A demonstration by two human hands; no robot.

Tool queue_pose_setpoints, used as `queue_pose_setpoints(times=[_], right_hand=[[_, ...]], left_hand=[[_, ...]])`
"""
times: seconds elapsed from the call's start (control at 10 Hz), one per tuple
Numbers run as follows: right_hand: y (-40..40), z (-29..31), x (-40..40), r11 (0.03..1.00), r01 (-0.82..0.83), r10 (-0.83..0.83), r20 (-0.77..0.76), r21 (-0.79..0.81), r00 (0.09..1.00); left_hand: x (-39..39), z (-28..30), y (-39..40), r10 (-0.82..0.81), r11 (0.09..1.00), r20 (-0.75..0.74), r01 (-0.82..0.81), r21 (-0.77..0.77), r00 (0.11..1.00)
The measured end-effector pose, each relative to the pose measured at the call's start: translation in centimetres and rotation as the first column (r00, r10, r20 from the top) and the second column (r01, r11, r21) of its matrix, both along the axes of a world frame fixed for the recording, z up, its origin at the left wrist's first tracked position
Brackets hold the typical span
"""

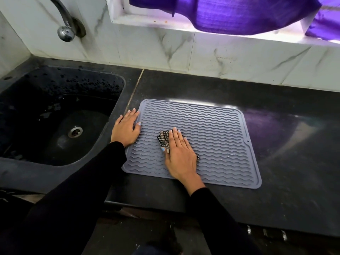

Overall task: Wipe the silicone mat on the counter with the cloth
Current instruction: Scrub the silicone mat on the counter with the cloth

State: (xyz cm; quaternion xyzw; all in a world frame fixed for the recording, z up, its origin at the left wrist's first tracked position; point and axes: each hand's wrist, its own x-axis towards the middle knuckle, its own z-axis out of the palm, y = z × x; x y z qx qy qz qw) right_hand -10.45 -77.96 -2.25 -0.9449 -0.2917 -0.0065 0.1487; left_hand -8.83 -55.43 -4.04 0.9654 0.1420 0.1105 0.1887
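Note:
A grey silicone mat (pixel 217 133) with wavy ridges lies flat on the black counter (pixel 287 162). A small black-and-white checked cloth (pixel 163 138) sits on the mat's left-middle part, mostly covered by my right hand (pixel 181 155). That hand lies flat on the cloth with straight fingers, pressing it onto the mat. My left hand (pixel 126 128) rests flat on the mat's left edge and the counter beside it, fingers straight, thumb on the mat.
A black sink (pixel 33 115) with a metal drain (pixel 75 131) is set into the counter left of the mat. A chrome tap (pixel 65 28) hangs above it. Marble tiles line the back wall; purple fabric (pixel 230 11) hangs at the window.

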Motion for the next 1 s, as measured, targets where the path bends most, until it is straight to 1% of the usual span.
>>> queue_pose_setpoints(times=[0.1,0.2,0.3,0.4,0.5,0.6,0.7,0.8,0.9,1.0], right_hand=[[-0.1,1.3,0.8,0.972,0.142,-0.098,-0.226,0.188,0.969],[-1.4,2.9,2.3,0.567,0.565,0.019,-0.695,0.6,0.719],[-3.0,3.9,2.0,0.677,0.457,-0.098,-0.545,0.577,0.833],[-2.6,2.7,-0.8,0.945,0.263,-0.21,-0.258,0.193,0.943],[-1.6,0.3,-3.8,0.984,0.155,-0.158,0.033,0.082,0.987],[-2.1,-0.4,-3.7,0.989,0.11,-0.11,-0.009,0.095,0.994],[-3.2,0.2,-2.8,0.986,0.07,-0.057,-0.085,0.154,0.995],[-3.7,1.2,-2.0,0.963,0.139,-0.093,-0.203,0.23,0.975],[-4.1,2.1,-0.3,0.818,0.361,-0.097,-0.512,0.448,0.854],[-5.0,3.8,1.1,0.51,0.609,0.002,-0.709,0.608,0.706]], left_hand=[[-0.2,0.1,0.0,-0.008,1.0,0.001,0.008,-0.012,1.0],[-0.2,0.1,-0.1,-0.011,1.0,-0.011,0.011,-0.015,1.0],[-0.2,0.1,0.0,-0.007,1.0,-0.01,0.006,-0.014,1.0],[-0.1,0.0,0.1,-0.006,1.0,-0.005,0.006,-0.013,1.0],[-0.1,-0.1,0.1,-0.006,1.0,-0.004,0.006,-0.01,1.0],[-0.1,-0.1,0.0,0.0,1.0,-0.005,0.0,-0.005,1.0],[-0.1,-0.1,0.0,-0.003,1.0,-0.007,0.003,-0.004,1.0],[-0.2,0.0,-0.1,-0.003,1.0,-0.012,0.003,-0.004,1.0],[-0.2,0.1,0.0,-0.002,1.0,-0.014,0.001,-0.007,1.0],[-0.2,0.2,0.0,-0.005,1.0,-0.017,0.005,-0.009,1.0]])
